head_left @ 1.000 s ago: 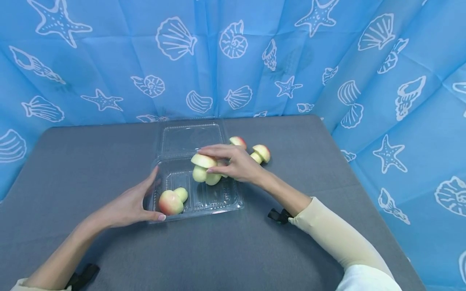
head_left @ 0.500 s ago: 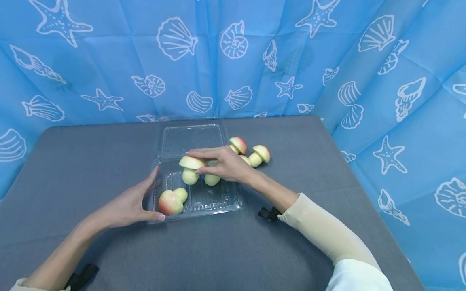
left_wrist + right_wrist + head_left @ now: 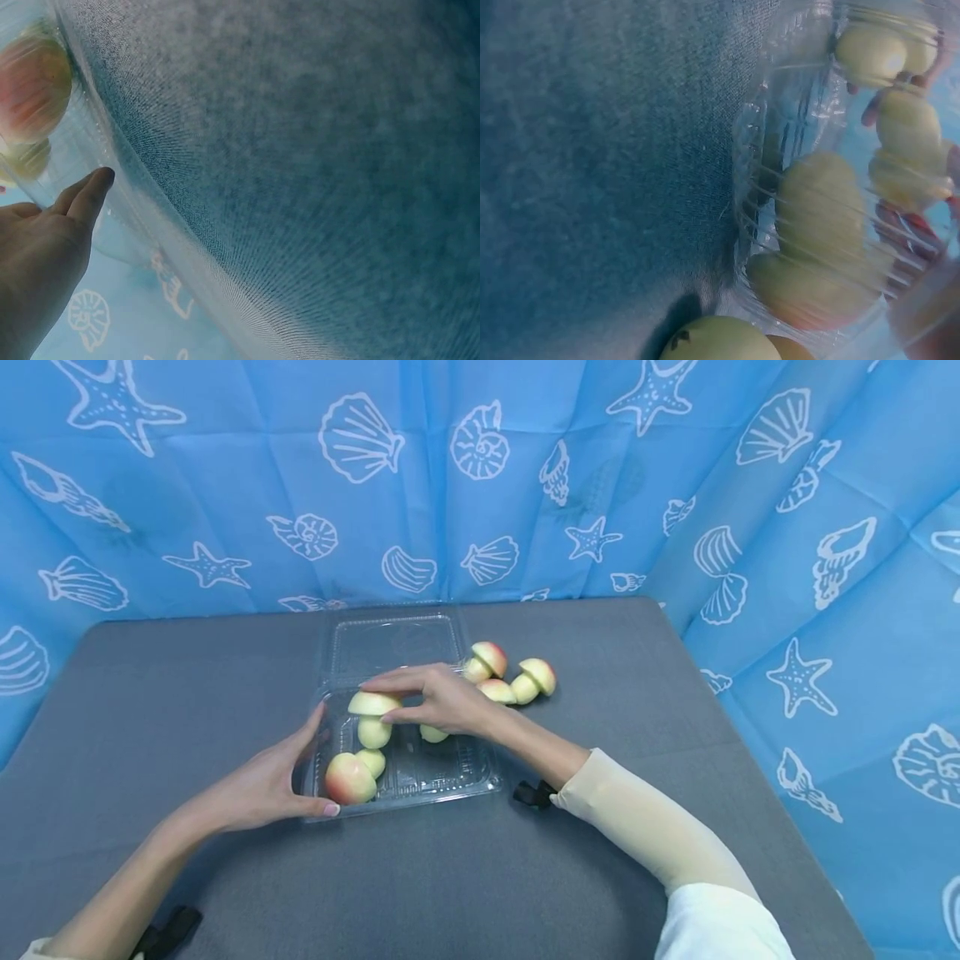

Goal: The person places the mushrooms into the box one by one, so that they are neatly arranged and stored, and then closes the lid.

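Note:
A clear plastic clamshell box [image 3: 420, 781] lies on the table with its lid [image 3: 397, 643] folded back. My left hand [image 3: 258, 785] spans the box's left end, thumb at the front corner and fingers straight along the side. Over the left half of the box, my right hand [image 3: 442, 697] pinches a toy mushroom [image 3: 373, 731], pale yellow, cap up. Just in front of its stem, another mushroom [image 3: 351, 778] with a reddish cap lies on its side in the box. Beneath the right hand, a further mushroom [image 3: 432, 734] is mostly hidden. The right wrist view shows mushrooms [image 3: 821, 202] through the box wall.
To the right of the box, three mushrooms lie close together: one at the back [image 3: 488, 658], one at the right [image 3: 537, 677] and one nearer the hand [image 3: 495, 691]. A grey cloth covers the table [image 3: 480, 877]. Behind hangs a blue shell-patterned curtain [image 3: 247, 468].
My right hand has moved left with its mushroom, which now stands against the mushroom lying at the left. The mushrooms on the right have come more into view. My left hand stays in place.

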